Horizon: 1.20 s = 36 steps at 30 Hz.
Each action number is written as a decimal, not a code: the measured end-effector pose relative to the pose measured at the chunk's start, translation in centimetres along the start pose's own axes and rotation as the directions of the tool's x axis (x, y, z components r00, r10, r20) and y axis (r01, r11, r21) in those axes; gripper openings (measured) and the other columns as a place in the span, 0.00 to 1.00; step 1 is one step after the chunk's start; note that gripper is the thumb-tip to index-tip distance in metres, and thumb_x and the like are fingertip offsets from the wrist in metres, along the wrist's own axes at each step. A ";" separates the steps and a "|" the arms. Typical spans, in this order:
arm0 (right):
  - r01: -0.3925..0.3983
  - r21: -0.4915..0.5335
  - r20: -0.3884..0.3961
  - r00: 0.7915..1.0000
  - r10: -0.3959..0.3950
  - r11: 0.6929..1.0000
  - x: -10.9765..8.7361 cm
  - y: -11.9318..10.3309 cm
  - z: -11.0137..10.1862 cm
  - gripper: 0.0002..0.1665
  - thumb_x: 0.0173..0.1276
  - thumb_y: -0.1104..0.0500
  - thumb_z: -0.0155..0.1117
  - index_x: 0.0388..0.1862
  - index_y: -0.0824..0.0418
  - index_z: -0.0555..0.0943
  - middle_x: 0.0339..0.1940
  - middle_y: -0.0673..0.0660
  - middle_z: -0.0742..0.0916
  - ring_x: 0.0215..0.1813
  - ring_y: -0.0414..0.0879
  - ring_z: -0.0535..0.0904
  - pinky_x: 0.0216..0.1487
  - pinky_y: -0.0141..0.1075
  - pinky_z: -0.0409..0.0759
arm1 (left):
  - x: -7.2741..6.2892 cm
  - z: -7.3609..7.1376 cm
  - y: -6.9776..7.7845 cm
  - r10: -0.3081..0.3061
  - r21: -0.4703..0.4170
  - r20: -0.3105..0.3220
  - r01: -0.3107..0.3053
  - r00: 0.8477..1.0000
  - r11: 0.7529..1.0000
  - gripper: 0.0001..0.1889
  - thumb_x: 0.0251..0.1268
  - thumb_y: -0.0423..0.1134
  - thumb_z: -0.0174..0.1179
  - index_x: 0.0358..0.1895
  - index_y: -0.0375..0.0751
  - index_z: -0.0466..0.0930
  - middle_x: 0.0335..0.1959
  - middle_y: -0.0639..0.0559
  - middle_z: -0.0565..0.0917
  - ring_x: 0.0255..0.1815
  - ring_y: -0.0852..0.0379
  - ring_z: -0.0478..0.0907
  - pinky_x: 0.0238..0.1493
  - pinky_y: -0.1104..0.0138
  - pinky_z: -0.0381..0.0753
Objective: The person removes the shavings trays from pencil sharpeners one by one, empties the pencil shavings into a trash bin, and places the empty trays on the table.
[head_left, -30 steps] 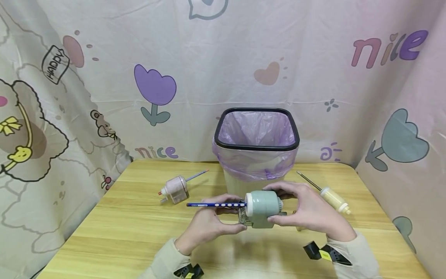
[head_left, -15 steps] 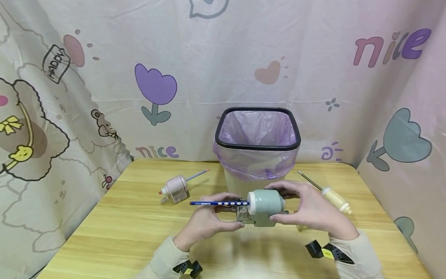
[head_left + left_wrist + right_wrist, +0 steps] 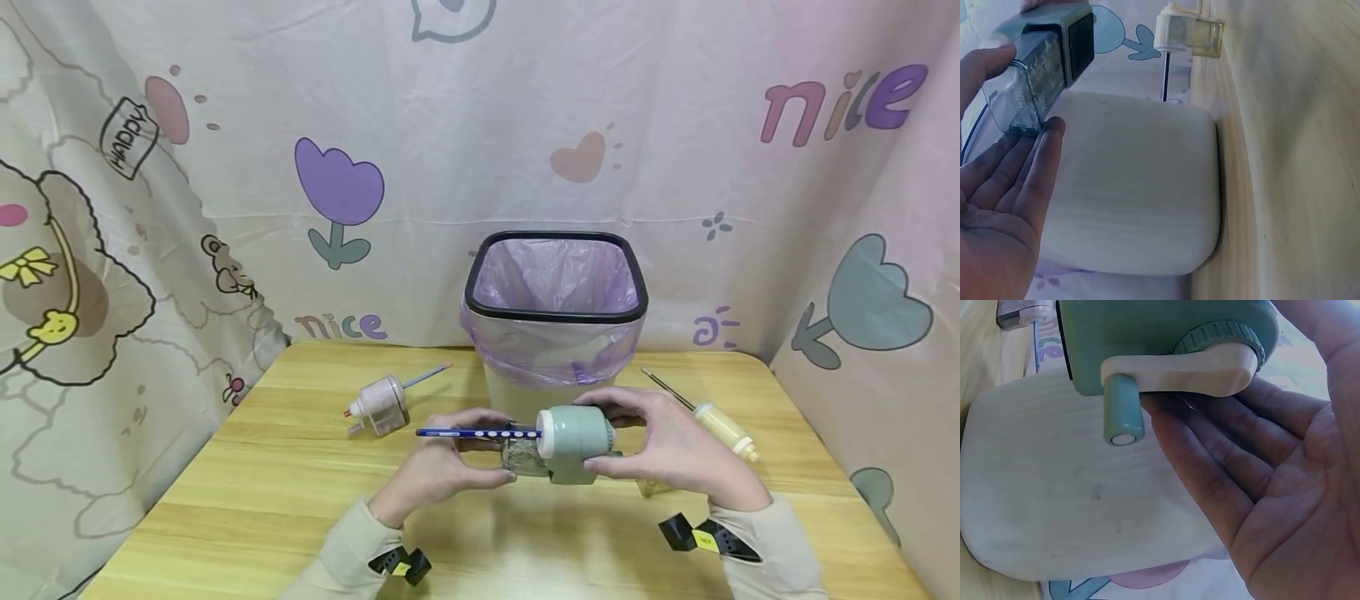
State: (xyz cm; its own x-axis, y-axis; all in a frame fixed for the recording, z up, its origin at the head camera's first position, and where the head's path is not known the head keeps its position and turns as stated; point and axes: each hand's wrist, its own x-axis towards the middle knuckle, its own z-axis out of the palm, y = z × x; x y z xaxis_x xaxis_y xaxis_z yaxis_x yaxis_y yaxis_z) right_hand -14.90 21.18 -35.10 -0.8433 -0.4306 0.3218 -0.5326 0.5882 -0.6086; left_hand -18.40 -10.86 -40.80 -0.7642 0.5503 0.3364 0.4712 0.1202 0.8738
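In the head view my right hand (image 3: 667,446) grips a green crank pencil sharpener (image 3: 579,442) between thumb and fingers. A blue pencil (image 3: 468,433) sticks out of its white front, pointing left. My left hand (image 3: 446,467) pinches the clear shavings drawer (image 3: 522,457), which is pulled partly out of the sharpener. Grey shavings show inside the drawer (image 3: 1041,69) in the left wrist view, with thumb above and fingertips below it. The right wrist view shows the white crank arm (image 3: 1179,372) and green handle (image 3: 1124,412); the fingers lie behind the sharpener.
Just behind the hands stands a trash bin (image 3: 555,319) with a black rim and purple liner. A pink sharpener (image 3: 381,406) with a pencil lies at the left of the wooden table (image 3: 247,483). At the right lies a yellow sharpener (image 3: 722,432) with a dark pencil.
The shavings drawer has slid farther left out of the sharpener, with my left hand drawing back. My right hand and the sharpener have shifted slightly right.
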 end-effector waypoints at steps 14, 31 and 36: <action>-0.012 0.040 0.050 0.999 0.010 0.999 0.1 0.5 0.2 0.38 0.53 0.45 0.89 0.63 0.46 0.85 0.51 0.42 0.92 0.51 0.35 0.88 0.57 0.36 0.90 | 0.1 -1.7 -0.6 -0.105 -0.053 -0.033 0.103 0.994 0.993 0.32 0.55 0.33 0.82 0.65 0.38 0.83 0.58 0.39 0.89 0.54 0.51 0.91 0.59 0.59 0.92; -0.021 0.111 0.192 0.981 -0.001 0.994 0.4 1.6 1.0 0.37 0.55 0.46 0.87 0.64 0.46 0.84 0.55 0.46 0.91 0.55 0.38 0.89 0.60 0.34 0.89 | 0.4 -2.9 -1.7 -0.053 -0.007 -0.109 0.053 0.993 0.999 0.31 0.52 0.27 0.81 0.63 0.33 0.83 0.60 0.36 0.88 0.56 0.48 0.90 0.61 0.64 0.90; -0.031 0.153 0.228 0.974 -0.005 0.988 0.4 2.1 1.0 0.37 0.56 0.48 0.86 0.64 0.51 0.84 0.57 0.51 0.91 0.55 0.39 0.89 0.60 0.33 0.88 | 0.4 -3.4 -2.0 -0.082 -0.003 -0.116 0.082 0.990 0.997 0.31 0.55 0.30 0.81 0.64 0.36 0.83 0.61 0.37 0.87 0.57 0.47 0.90 0.62 0.62 0.90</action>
State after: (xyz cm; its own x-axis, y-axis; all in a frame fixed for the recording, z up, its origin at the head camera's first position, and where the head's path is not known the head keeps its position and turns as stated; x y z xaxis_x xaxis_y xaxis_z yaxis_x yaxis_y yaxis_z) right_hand -16.29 21.53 -36.94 -0.8019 -0.5782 0.1504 -0.4887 0.4900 -0.7219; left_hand -21.11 -13.68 -41.26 -0.8461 0.4389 0.3024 0.4057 0.1624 0.8995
